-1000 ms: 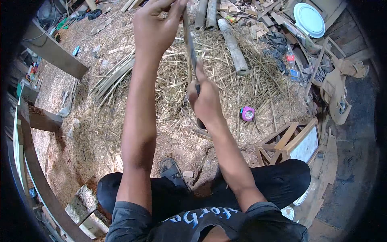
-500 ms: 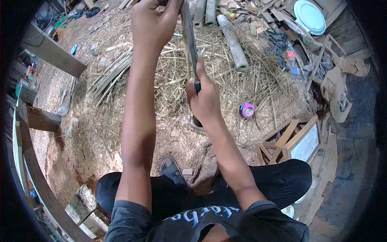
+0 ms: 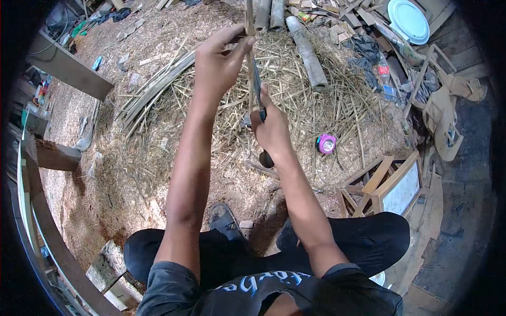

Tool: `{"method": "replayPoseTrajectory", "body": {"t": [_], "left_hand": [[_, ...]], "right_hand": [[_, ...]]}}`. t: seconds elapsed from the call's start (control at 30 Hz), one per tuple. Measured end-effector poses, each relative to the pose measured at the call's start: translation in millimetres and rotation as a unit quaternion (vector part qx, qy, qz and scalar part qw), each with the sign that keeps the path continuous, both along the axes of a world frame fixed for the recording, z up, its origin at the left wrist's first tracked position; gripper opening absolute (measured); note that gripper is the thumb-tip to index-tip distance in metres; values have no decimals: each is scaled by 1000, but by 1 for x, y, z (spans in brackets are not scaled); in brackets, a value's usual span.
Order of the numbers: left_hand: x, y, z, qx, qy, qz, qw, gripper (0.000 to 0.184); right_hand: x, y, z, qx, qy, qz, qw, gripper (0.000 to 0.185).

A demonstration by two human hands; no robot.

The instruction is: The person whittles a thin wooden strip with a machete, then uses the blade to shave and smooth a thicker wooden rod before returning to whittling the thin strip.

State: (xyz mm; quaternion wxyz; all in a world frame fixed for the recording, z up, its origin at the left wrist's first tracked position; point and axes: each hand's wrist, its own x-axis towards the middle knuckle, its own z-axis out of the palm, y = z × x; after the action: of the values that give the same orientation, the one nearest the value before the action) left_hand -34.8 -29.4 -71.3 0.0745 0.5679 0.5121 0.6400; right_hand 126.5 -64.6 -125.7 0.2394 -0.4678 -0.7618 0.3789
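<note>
My left hand [image 3: 221, 58] pinches a thin bamboo strip [image 3: 249, 18], which stands lengthwise ahead of me and runs past the top edge of the view. Closer to my body, my right hand [image 3: 271, 126] is wrapped round the dark handle of a long knife [image 3: 256, 79]. Its blade points away from me and lies along the strip, below my left fingers. Whether the edge bites into the strip cannot be made out. Under both hands are scattered bamboo shavings [image 3: 311, 100], and to the left lies a bundle of split strips [image 3: 158, 87].
A pink tape measure [image 3: 326, 144] lies right of my right hand. Beyond it is a bamboo pole [image 3: 308, 55]. A wooden frame [image 3: 375, 187] stands near my right knee. Wooden posts [image 3: 71, 66] rise at left, and a white lid [image 3: 408, 21] rests on scrap at far right.
My left hand has come down and nearer to my right hand along the strip. The right hand, still gripping the knife, has shifted slightly right and toward me.
</note>
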Motion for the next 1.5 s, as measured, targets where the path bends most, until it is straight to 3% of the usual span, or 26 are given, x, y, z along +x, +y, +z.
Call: {"method": "replayPoseTrajectory", "body": {"t": [0.07, 0.13, 0.17, 0.2, 0.3, 0.33, 0.4, 0.47, 0.53, 0.57, 0.6, 0.67, 0.77, 0.87, 1.0, 1.07, 1.13, 1.2, 1.27, 1.37, 1.5], "left_hand": [[-4, 1, -5, -3, 11, 18, 1000, 25], [-10, 3, -10, 2, 25, 26, 999, 25], [-11, 3, -12, 3, 14, 28, 1000, 25], [-11, 4, -12, 7, 5, 27, 1000, 24], [-13, 2, -12, 0, -8, 24, 1000, 25], [-16, 4, -13, -6, -25, 21, 999, 26], [-17, 6, -18, 2, -26, 21, 999, 26], [-18, 7, -17, 6, -3, 38, 999, 24], [-15, 4, -10, -12, 14, 38, 999, 23], [-14, 5, -12, -6, -1, 27, 1000, 24], [-16, 8, -11, 3, -10, 12, 1000, 24], [-18, 12, -14, -3, 11, 31, 999, 26], [-11, 8, -12, -11, -135, 8, 991, 25], [-14, 15, -15, 0, -79, 37, 996, 26], [-7, 13, -10, -6, -135, 32, 990, 27], [-6, 11, -11, -6, -143, 22, 990, 27], [-5, 10, -9, -2, -116, 22, 993, 26], [-4, 8, -9, 0, -87, 32, 996, 26], [-4, 8, -10, 5, -57, 39, 998, 26], [-6, 6, -11, -3, -117, 6, 993, 27], [-1, -5, 0, -26, -150, -16, 988, 28]], "right_hand": [[-2, -1, 7, -30, -5, -8, 999, 69], [-6, -7, 13, -12, 90, -27, 996, 71], [-8, -8, 7, 77, 93, -23, 992, 68], [-9, -9, -4, 75, 91, -24, 993, 68], [-7, -4, -29, -178, 126, -43, 975, 60], [-8, -1, -24, -173, 129, -41, 976, 60], [-7, -7, -15, -30, 20, -34, 999, 60], [-9, -9, -28, 28, 62, -32, 997, 58], [-9, -8, -29, -96, 10, -1, 995, 61], [-9, -6, -74, -63, 12, -18, 998, 57], [4, -2, -109, -207, 62, 3, 976, 58], [0, -17, -93, -138, 44, -24, 989, 58], [-3, -12, -87, -139, 81, -39, 986, 59], [8, -6, -111, -191, 88, -13, 978, 61], [-5, 2, -87, -72, 31, -47, 996, 60], [-3, 14, -71, -92, 51, -19, 994, 66], [-7, 6, -6, 11, 107, -18, 994, 71], [-10, 4, 19, 6, 112, -26, 993, 69], [-9, 5, 15, 3, 118, -35, 992, 66], [-8, 12, -10, 110, 138, -10, 984, 65], [-5, 6, 10, 82, 128, 6, 988, 75]]}}
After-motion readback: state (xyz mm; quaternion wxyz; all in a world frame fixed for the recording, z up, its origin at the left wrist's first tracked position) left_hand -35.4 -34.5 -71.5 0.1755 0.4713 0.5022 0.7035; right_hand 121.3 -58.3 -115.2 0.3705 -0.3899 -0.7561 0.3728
